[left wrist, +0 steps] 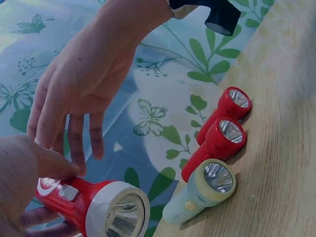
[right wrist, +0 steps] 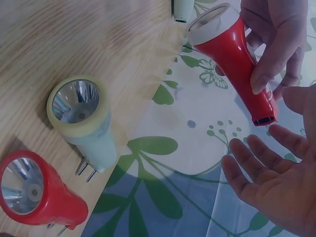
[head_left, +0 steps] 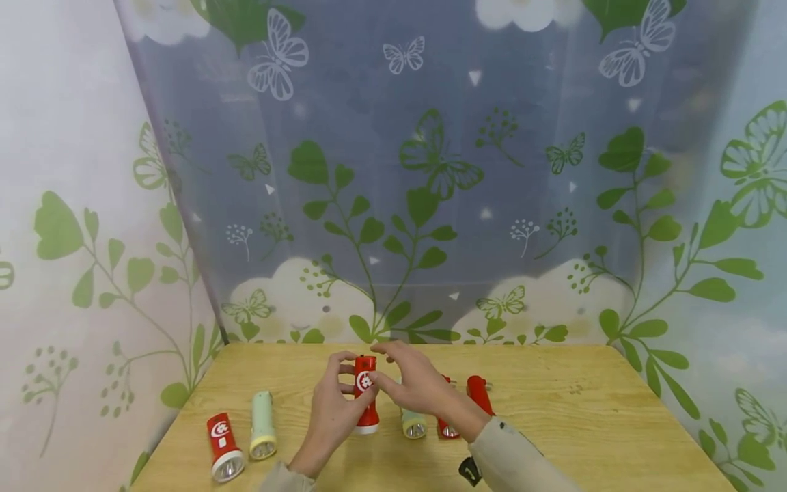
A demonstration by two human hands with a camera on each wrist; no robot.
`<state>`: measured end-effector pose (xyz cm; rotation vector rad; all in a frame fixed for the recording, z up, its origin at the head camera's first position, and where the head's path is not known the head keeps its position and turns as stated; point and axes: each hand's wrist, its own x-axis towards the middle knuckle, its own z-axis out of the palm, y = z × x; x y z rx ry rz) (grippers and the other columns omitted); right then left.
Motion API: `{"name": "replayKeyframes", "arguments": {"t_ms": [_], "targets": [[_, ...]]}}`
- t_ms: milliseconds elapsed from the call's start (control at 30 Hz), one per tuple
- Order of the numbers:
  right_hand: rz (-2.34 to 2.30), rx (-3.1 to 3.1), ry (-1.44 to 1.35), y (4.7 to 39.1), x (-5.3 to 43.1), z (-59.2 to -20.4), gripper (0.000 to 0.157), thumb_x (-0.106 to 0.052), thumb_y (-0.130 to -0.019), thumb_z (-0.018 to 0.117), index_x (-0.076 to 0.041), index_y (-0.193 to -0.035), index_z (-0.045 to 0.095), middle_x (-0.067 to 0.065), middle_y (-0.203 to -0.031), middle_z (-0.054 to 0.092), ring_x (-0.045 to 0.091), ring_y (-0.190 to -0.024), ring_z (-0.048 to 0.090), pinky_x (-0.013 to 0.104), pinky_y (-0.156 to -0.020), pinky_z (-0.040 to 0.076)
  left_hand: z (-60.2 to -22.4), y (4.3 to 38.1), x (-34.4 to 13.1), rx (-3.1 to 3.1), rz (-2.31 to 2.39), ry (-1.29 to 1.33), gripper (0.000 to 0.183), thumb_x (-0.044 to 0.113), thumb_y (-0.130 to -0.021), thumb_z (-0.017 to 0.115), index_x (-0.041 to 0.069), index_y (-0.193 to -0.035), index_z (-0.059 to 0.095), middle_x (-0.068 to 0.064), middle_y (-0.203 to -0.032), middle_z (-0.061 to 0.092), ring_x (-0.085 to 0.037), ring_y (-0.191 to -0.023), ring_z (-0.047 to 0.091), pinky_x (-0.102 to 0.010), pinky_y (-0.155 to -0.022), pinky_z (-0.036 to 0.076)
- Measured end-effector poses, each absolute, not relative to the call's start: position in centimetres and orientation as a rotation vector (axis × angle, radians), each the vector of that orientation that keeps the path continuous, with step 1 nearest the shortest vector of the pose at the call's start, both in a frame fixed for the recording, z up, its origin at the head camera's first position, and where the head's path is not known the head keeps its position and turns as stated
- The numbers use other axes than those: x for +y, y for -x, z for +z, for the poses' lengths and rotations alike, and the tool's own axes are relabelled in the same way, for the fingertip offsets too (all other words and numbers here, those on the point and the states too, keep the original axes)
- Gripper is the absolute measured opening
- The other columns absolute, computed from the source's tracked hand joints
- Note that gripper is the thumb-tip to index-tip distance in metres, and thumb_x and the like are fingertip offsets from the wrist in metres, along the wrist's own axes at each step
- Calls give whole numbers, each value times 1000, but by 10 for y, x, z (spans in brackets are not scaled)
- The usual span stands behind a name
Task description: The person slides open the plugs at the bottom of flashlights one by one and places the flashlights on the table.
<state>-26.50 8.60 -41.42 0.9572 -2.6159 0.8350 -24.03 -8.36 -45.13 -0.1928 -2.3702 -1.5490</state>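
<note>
The held torch [head_left: 364, 383] is suspended over the table [head_left: 553, 410], well in from its left edge, lens end lowered. Its body is gripped by the left hand [head_left: 330, 413], presumably so that rim and switch are left uncovered. The right hand [head_left: 418, 383] is poised beside it, fingers extended; contact cannot be confirmed. Towards the left edge, a white-rimmed torch [head_left: 221, 437] and green torch [head_left: 262, 413] are laid apart; rightward, another green torch [head_left: 414, 422] and two red torches [head_left: 479, 394] are set side by side, lenses towards the near edge, apparently for easy viewing.
</note>
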Motion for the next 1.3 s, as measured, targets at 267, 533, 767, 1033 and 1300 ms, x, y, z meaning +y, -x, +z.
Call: {"name": "replayKeyframes", "arguments": {"t_ms": [267, 533, 767, 1033, 1300], "targets": [[853, -2614, -990, 265, 81, -412, 43, -42, -89, 50, -28, -130, 41, -8, -126, 51, 12, -104, 55, 31, -84, 48, -451, 240, -80, -2371, -1543, 201, 53, 31, -72, 74, 30, -114, 43, -2, -102, 60, -12, -69, 64, -21, -54, 51], [900, -2615, -1019, 265, 77, -411, 37, -37, -91, 49, -23, -125, 48, -9, -119, 54, 11, -101, 55, 30, -83, 48, -451, 237, -78, -2373, -1552, 222, 52, 26, -72, 75, 29, -113, 43, -3, -103, 59, -14, -70, 65, -21, -55, 52], [976, -2668, -1003, 265, 76, -411, 30, -33, -91, 51, -26, -120, 49, -11, -109, 58, 8, -93, 57, 24, -76, 49, -451, 237, -77, -2364, -1570, 216, 51, 25, -71, 75, 30, -112, 45, -3, -103, 60, -14, -69, 65, -21, -54, 51], [1097, -2704, -1008, 267, 77, -414, 28, -31, -90, 53, -27, -118, 49, -10, -97, 60, 6, -79, 60, 17, -64, 48, -453, 235, -76, -2378, -1582, 199, 50, 27, -72, 75, 31, -111, 45, -2, -102, 60, -11, -67, 65, -20, -53, 51], [1200, -2735, -987, 267, 77, -411, 25, -30, -90, 54, -25, -114, 51, -9, -97, 61, 4, -74, 61, 18, -63, 49, -452, 235, -74, -2377, -1612, 211, 49, 29, -72, 74, 32, -111, 45, -2, -103, 58, -13, -67, 63, -21, -54, 51]]}}
